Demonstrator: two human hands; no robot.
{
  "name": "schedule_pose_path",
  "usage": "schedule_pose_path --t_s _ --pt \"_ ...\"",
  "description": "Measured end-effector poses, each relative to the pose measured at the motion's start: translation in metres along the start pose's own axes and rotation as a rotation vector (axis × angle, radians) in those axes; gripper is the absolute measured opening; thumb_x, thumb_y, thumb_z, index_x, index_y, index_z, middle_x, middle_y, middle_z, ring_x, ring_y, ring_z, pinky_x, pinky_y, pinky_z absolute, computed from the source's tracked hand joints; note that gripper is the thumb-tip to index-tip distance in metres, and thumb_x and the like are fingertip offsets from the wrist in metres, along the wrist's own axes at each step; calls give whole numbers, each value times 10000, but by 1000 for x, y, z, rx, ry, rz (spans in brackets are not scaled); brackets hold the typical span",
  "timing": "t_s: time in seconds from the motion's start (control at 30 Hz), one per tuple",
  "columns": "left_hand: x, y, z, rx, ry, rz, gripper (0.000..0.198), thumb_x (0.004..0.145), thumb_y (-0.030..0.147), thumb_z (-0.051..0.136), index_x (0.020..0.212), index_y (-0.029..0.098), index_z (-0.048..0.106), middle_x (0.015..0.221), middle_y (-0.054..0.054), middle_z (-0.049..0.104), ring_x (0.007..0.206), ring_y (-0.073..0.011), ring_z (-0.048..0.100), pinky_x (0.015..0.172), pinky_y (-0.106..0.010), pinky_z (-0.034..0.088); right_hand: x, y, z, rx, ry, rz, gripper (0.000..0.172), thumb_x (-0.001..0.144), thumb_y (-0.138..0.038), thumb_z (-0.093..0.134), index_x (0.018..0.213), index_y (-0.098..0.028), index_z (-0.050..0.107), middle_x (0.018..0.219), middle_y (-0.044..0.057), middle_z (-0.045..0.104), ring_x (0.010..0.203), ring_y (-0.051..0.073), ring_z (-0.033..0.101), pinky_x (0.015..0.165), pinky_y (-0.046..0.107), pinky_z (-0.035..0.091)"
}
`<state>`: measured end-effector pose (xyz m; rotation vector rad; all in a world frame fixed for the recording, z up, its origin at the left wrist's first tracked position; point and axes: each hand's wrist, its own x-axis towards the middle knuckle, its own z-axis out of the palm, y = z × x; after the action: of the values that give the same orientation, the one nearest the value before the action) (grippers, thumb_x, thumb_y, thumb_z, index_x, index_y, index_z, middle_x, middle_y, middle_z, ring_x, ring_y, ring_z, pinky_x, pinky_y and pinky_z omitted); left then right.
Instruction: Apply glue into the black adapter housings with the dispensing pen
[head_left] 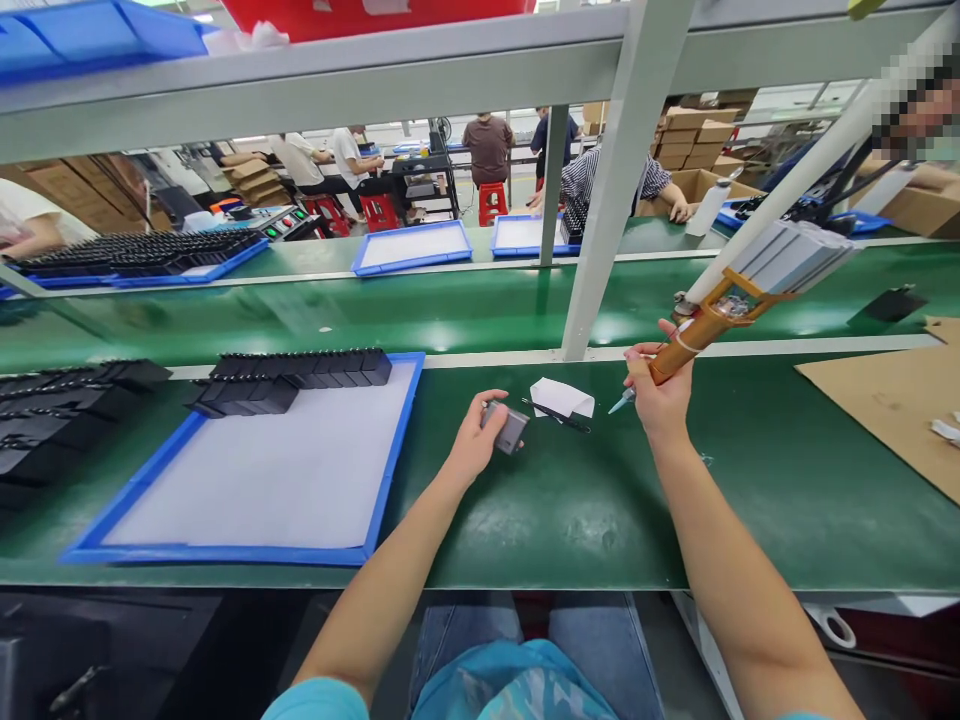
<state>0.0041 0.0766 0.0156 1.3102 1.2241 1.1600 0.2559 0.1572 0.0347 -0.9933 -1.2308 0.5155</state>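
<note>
My left hand [478, 437] is closed on a small dark grey box-shaped part [511, 430], held just above the green bench. My right hand [661, 387] is wrapped round an orange dispensing gun [694, 342] with a pale blue tapered nozzle [622, 402] pointing down and left. The nozzle tip is apart from the grey part. Between my hands, a crumpled white paper [562, 397] lies on the bench, with a thin black stick-like tool [559, 415] across its near edge.
A blue-rimmed tray [384, 490] on the left holds rows of black boxes [300, 372]; more black boxes [67, 400] stand beyond it. A white post [600, 220] rises behind the bench. Cardboard [892, 400] lies at right. A green conveyor [450, 315] and co-workers are farther back.
</note>
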Motion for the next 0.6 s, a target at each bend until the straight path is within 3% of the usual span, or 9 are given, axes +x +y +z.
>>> schedule_pose_path --t_s 0.1,0.2,0.43,0.6 --pt "-9 17 2 -607 -84 -113 479 885 584 462 1198 221 451 765 8 602 503 -129 601 458 -238 466 0 -1 0 9 3 9 461 782 -354 668 1200 -253 502 890 -22 608 529 75 514 490 219 457" --pt "-18 31 0 -890 -206 -123 424 877 544 518 1143 215 494 724 20 599 460 -103 590 389 -182 416 0 1 -1 21 13 7 492 769 -352 686 1210 -254 492 882 -18 613 533 76 531 500 219 457" --pt "-24 35 -6 -1010 -314 -14 396 881 525 532 1141 226 536 720 20 610 458 -118 614 367 -184 424 9 12 -8 -50 22 20 623 744 -317 700 1296 -238 423 897 47 626 596 118 614 594 283 493" --pt "-22 25 -1 -1020 -272 -92 455 842 562 554 1156 234 514 719 2 620 466 -141 616 388 -208 435 5 5 -12 -29 37 39 652 691 -320 783 1274 -322 492 955 89 670 631 143 646 680 377 515"
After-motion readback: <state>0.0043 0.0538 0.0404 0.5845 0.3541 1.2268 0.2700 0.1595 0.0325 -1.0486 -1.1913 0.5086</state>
